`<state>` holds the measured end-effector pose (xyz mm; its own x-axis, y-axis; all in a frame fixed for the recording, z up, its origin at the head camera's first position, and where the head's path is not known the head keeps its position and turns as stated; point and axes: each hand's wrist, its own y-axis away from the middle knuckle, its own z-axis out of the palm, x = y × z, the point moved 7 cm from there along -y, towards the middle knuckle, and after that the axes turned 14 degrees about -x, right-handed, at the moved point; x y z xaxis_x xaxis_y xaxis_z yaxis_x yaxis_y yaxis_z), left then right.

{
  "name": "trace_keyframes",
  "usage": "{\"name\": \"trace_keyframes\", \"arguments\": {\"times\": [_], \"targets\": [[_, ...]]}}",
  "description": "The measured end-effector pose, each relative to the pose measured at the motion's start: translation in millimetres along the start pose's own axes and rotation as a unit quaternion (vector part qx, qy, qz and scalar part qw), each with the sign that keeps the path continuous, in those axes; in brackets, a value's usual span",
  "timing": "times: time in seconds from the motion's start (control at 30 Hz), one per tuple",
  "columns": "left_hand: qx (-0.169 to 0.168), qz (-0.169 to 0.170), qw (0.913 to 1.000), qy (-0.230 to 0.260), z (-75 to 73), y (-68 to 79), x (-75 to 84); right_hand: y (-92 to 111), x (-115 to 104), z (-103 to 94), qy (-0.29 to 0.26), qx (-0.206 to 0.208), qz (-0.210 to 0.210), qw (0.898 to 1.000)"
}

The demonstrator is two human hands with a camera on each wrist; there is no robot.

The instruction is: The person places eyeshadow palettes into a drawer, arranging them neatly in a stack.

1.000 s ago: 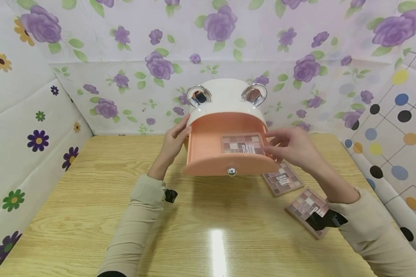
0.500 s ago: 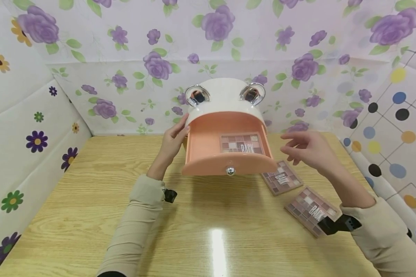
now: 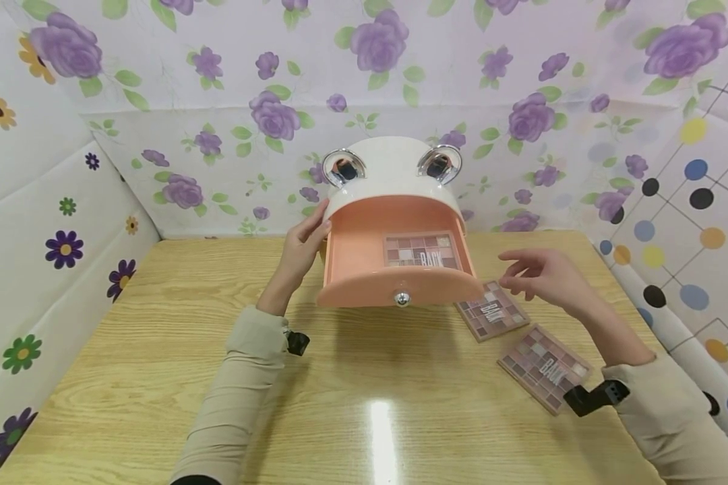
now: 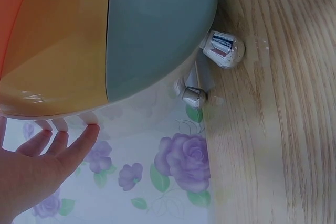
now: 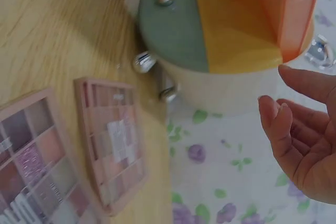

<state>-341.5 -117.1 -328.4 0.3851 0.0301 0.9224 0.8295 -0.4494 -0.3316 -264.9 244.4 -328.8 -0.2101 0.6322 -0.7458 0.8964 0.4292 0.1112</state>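
Observation:
A white rounded storage box (image 3: 391, 158) with silver eye-like rings stands at the back middle of the table. Its peach top drawer (image 3: 358, 249) is pulled out, and an eyeshadow palette (image 3: 421, 249) lies inside at the right. My left hand (image 3: 300, 249) rests its straight fingers along the box's left side, as the left wrist view also shows. To the right of the drawer, my right hand (image 3: 549, 276) hangs in the air with loosely bent fingers and nothing in them. Below it, a second palette (image 3: 491, 313) lies on the table, with a third palette (image 3: 542, 367) nearer the front.
Under the peach drawer, the right wrist view shows a yellow drawer (image 5: 236, 35) and a green drawer (image 5: 173, 30), both pushed in. Silver feet (image 5: 143, 62) hold the box on the wooden table (image 3: 315, 404). Flowered cloth (image 3: 218, 168) stands right behind.
My right hand has left the palette in the drawer, moved out to the right and then sunk toward the palettes on the table. My left hand has stayed on the box.

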Motion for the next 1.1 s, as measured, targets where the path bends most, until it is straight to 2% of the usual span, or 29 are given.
{"name": "trace_keyframes", "arguments": {"times": [0.17, 0.5, 0.67, 0.9, 1.1], "targets": [[0.002, 0.001, 1.0000, 0.002, -0.7, 0.4, 0.0, -7.9, 21.6, 4.6, 0.005, -0.010, -0.004, 1.000], [0.002, -0.006, 0.9999, 0.009, -1.4, -0.3, -1.4, -21.0, 65.2, 14.7, 0.072, -0.031, -0.034, 0.996], [0.003, -0.009, 0.9998, 0.018, -1.2, -0.8, 1.3, -25.6, 85.7, 20.7, 0.063, -0.055, -0.029, 0.996], [0.001, -0.015, 0.9999, -0.002, 7.0, 6.1, 24.0, -32.2, 103.2, 27.0, 0.054, -0.085, -0.023, 0.995], [0.008, -0.017, 0.9998, -0.002, 6.9, 6.1, 23.2, -36.4, 112.9, 31.9, 0.050, -0.116, -0.036, 0.991]]}}
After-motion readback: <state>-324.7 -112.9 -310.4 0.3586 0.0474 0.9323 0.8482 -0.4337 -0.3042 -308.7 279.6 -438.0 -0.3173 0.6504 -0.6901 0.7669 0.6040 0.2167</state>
